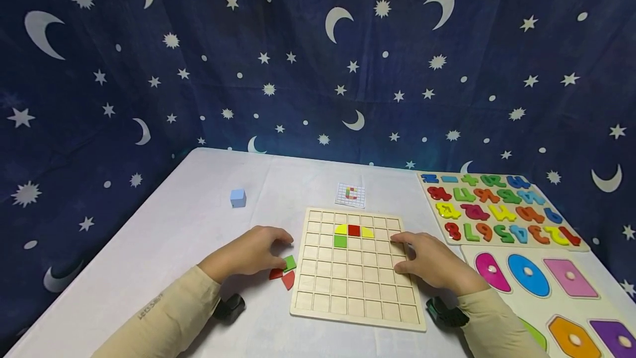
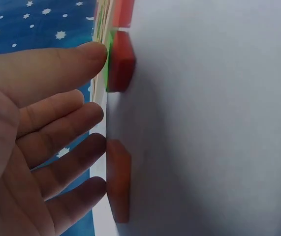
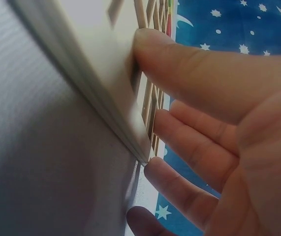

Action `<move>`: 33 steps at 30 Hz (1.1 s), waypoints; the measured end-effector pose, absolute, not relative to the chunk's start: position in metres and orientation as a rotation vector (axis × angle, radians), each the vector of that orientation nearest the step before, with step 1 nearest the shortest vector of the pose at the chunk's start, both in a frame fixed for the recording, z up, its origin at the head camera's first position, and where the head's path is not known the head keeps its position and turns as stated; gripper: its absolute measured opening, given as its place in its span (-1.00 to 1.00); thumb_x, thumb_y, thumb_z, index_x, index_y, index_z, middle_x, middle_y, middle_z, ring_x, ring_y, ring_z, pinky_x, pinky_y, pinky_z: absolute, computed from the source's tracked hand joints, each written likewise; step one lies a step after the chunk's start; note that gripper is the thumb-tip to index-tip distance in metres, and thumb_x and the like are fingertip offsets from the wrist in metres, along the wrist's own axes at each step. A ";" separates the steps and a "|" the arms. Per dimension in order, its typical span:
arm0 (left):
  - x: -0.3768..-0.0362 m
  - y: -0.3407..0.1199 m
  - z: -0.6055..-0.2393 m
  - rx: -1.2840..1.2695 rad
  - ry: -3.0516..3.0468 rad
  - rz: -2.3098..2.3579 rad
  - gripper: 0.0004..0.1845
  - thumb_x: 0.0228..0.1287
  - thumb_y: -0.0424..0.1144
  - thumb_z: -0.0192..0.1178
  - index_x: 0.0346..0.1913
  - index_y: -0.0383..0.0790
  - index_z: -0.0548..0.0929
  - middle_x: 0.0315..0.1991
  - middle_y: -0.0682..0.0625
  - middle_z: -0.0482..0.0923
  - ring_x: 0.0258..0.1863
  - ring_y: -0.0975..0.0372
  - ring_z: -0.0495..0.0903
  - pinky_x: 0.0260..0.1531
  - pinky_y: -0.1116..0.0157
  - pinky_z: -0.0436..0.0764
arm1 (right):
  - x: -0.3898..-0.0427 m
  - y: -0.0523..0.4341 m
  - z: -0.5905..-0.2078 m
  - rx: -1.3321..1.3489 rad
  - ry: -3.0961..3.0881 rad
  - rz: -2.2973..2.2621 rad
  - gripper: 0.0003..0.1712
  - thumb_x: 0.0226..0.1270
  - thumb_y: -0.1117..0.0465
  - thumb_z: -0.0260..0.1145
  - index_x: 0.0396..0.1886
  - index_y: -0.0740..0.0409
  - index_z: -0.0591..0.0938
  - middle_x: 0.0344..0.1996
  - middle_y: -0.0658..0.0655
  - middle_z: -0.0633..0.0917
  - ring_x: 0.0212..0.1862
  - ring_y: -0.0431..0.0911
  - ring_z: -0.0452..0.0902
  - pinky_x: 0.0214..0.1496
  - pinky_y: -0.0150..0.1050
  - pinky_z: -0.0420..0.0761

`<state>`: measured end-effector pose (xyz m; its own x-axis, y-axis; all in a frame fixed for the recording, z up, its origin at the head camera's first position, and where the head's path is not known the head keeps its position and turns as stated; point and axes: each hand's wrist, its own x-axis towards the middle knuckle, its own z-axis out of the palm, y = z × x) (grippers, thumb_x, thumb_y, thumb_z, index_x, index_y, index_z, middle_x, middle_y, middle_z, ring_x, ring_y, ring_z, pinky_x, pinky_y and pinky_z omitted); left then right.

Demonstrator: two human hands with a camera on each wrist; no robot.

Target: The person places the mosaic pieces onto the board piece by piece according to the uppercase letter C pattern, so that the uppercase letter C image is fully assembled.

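Observation:
A wooden grid board [image 1: 358, 291] lies in front of me. Near its top sit a red square [image 1: 354, 230] with a yellow curved piece [image 1: 367, 232] on its right, another yellow one on its left, and a green square [image 1: 340, 241] below that. My left hand [image 1: 250, 253] is just left of the board, its thumb tip at a loose green square [image 1: 290, 263]. Red curved pieces [image 1: 288, 280] lie beside that square. In the left wrist view its fingers are spread and relaxed above the table. My right hand [image 1: 432, 258] rests its fingertips on the board's right edge, fingers loosely extended.
A small patterned card [image 1: 350, 195] lies behind the board, and a blue cube [image 1: 238, 198] stands at the back left. On the right are a number puzzle board [image 1: 477, 225] and a knobbed shape puzzle [image 1: 536, 308]. A starry curtain [image 1: 318, 70] hangs behind the table.

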<state>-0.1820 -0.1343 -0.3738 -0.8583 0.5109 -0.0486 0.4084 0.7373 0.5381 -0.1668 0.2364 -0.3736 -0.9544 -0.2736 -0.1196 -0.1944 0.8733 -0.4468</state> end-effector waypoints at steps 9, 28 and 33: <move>-0.182 -0.132 -0.376 0.745 2.742 0.771 -0.55 0.02 -0.33 0.53 0.03 -0.31 0.67 -0.03 -0.03 0.65 0.08 0.05 0.55 0.16 0.06 0.47 | -0.167 0.236 -0.374 -0.347 2.860 -0.657 -0.28 0.11 0.11 0.57 0.29 0.16 0.57 0.20 0.28 0.57 0.27 0.27 0.41 0.27 0.29 0.34; -0.189 -0.130 -0.372 0.743 2.765 0.780 -0.76 0.04 -0.35 0.52 -0.27 -0.13 0.66 -0.37 0.17 0.57 -0.31 0.25 0.50 -0.14 0.21 0.54 | -0.167 0.236 -0.374 -0.313 2.833 -0.674 -0.28 0.11 0.13 0.57 0.30 0.14 0.56 0.22 0.27 0.56 0.26 0.24 0.41 0.27 0.28 0.35; -0.192 -0.130 -0.373 0.758 2.768 0.773 -0.79 0.07 -0.36 0.49 -0.28 -0.11 0.66 -0.40 0.20 0.56 -0.34 0.27 0.49 -0.17 0.23 0.54 | -0.168 0.236 -0.374 -0.319 2.837 -0.667 -0.28 0.11 0.12 0.57 0.30 0.14 0.56 0.21 0.26 0.56 0.26 0.24 0.41 0.27 0.28 0.35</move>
<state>-0.1919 -0.1303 -0.3731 -0.8567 0.5152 -0.0252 0.4277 0.7367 0.5239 -0.1679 0.2364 -0.3742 -0.9546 -0.2557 -0.1530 -0.1608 0.8743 -0.4581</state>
